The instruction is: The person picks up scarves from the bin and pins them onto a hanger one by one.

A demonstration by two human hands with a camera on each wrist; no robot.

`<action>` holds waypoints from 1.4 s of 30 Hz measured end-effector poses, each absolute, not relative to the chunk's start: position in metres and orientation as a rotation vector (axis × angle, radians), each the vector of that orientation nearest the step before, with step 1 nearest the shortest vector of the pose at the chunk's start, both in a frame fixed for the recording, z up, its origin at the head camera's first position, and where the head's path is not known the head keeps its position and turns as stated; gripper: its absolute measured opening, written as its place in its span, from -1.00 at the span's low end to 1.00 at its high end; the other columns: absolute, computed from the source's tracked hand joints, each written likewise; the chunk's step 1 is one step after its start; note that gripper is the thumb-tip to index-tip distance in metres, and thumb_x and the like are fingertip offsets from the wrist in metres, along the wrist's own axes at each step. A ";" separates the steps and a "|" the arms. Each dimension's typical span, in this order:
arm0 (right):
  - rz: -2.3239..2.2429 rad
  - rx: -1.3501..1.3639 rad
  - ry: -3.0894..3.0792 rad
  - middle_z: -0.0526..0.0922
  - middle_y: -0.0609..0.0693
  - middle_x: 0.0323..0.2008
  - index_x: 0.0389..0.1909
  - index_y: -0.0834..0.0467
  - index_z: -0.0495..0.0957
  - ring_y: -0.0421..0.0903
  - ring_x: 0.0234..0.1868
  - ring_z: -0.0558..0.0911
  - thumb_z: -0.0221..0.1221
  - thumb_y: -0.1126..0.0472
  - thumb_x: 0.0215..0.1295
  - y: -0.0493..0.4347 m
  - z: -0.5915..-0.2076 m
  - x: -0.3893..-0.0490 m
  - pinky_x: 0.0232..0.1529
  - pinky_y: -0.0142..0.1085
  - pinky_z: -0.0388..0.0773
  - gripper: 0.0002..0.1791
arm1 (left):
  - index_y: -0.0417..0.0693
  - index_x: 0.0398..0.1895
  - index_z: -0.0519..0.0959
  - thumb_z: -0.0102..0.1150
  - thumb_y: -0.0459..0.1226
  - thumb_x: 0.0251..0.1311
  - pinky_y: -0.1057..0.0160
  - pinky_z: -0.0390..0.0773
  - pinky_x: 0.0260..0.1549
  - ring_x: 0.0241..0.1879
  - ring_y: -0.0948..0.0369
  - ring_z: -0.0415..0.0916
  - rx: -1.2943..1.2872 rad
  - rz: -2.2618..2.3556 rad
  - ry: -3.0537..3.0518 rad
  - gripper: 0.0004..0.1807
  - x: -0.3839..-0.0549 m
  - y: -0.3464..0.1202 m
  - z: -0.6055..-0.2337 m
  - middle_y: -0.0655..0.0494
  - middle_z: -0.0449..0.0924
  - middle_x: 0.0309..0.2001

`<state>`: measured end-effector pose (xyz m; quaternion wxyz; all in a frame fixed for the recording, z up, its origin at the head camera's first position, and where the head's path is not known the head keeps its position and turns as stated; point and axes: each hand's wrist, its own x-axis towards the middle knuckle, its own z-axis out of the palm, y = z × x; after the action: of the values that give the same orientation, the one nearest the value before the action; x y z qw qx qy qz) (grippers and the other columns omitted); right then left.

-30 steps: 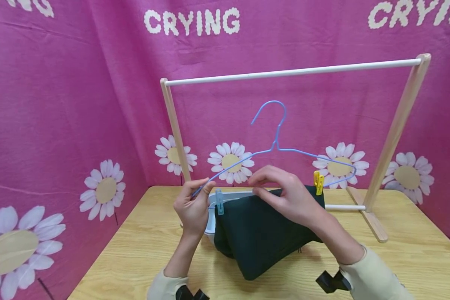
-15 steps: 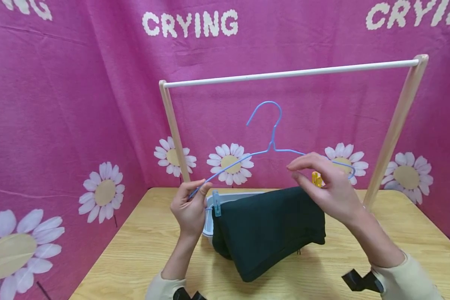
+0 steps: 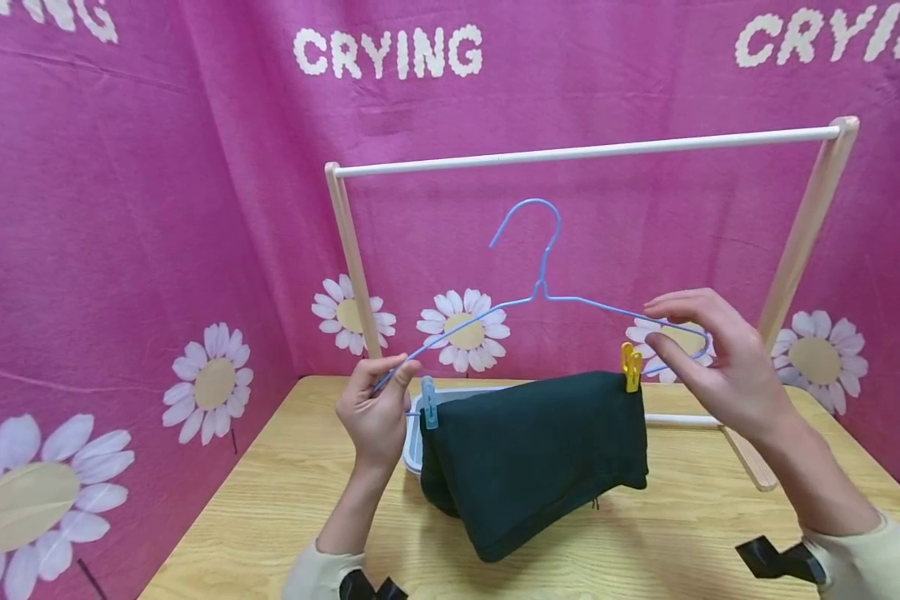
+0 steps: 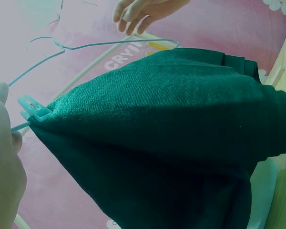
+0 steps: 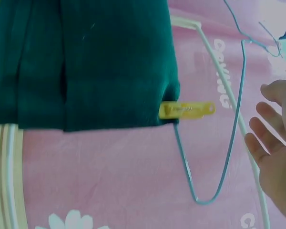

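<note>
My left hand [image 3: 371, 417] pinches the left end of a blue wire hanger [image 3: 543, 279] held up over the table. A folded dark green cloth garment [image 3: 540, 458] hangs from the hanger's lower bar. One top corner is fixed by a light blue clothespin [image 3: 430, 404] beside my left fingers, the other by a yellow clothespin [image 3: 631, 367]. My right hand [image 3: 727, 367] is raised at the hanger's right end, thumb and fingers spread around the wire. In the right wrist view, those fingers [image 5: 267, 136] stand apart from the wire, holding nothing.
Behind the hanger stands a rack with a white top rail [image 3: 592, 152] and wooden uprights [image 3: 810, 225]. A pale plastic basin [image 3: 411, 454] sits on the wooden table [image 3: 270, 500], partly hidden by the garment. A pink flowered cloth [image 3: 232, 167] hangs behind and at the left.
My right hand has moved right, from above the middle of the garment, past the yellow clothespin, to the hanger's right end. The left hand keeps its pinch on the hanger.
</note>
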<state>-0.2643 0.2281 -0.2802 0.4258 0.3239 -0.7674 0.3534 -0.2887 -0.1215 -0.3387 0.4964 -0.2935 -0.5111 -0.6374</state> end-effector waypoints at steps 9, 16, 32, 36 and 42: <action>0.836 0.755 -1.965 0.49 -0.22 0.12 0.04 0.28 0.59 -0.45 0.14 0.41 0.39 0.68 -0.22 0.248 -0.293 -0.268 0.09 -0.66 0.32 -0.33 | -0.57 -0.30 0.58 0.41 -0.55 -0.01 0.49 0.31 -0.73 -0.78 0.29 0.22 -0.730 -1.531 -1.228 -0.76 -0.292 -0.129 -0.334 0.13 0.60 -0.58; 0.814 0.752 -1.988 0.50 -0.17 0.14 0.15 0.27 0.53 -0.43 0.17 0.38 0.42 0.65 -0.25 0.263 -0.301 -0.272 0.13 -0.65 0.26 -0.22 | -0.53 -0.31 0.61 0.43 -0.49 0.00 0.47 0.31 -0.72 -0.76 0.31 0.20 -0.707 -1.504 -1.258 -0.76 -0.292 -0.132 -0.325 0.06 0.51 -0.63; 0.477 0.868 -2.003 0.51 0.22 0.10 0.43 0.22 0.30 -0.01 0.09 0.40 -0.14 -0.42 0.38 0.259 -0.320 -0.284 0.12 -0.40 0.20 -0.10 | -0.51 -0.31 0.60 0.40 -0.52 0.02 0.44 0.21 -0.82 -0.81 0.29 0.15 -0.822 -1.677 -1.148 -0.79 -0.299 -0.137 -0.322 0.19 0.60 -0.56; 0.438 0.847 -1.984 0.55 0.16 -0.09 0.42 0.20 0.31 -0.03 -0.05 0.42 -0.18 -0.42 0.39 0.258 -0.323 -0.284 0.03 -0.35 0.22 -0.11 | -0.51 -0.31 0.60 0.41 -0.51 0.02 0.45 0.25 -0.79 -0.80 0.31 0.18 -0.796 -1.640 -1.202 -0.79 -0.304 -0.141 -0.323 0.16 0.57 -0.58; 0.462 0.901 -1.905 0.34 -0.06 -0.42 0.31 0.27 0.44 -0.31 -0.30 0.21 -0.06 -0.40 0.35 0.257 -0.323 -0.283 -0.30 -0.57 0.11 -0.13 | -0.46 -0.32 0.62 0.45 -0.44 0.02 0.48 0.25 -0.74 -0.72 0.35 0.19 -0.643 -1.524 -1.394 -0.76 -0.308 -0.149 -0.323 0.24 0.43 -0.62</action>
<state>-0.2828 0.2573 -0.3228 0.4723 0.3682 -0.7783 0.1887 -0.3084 -0.1487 -0.3227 0.4698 -0.2625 -0.5690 -0.6218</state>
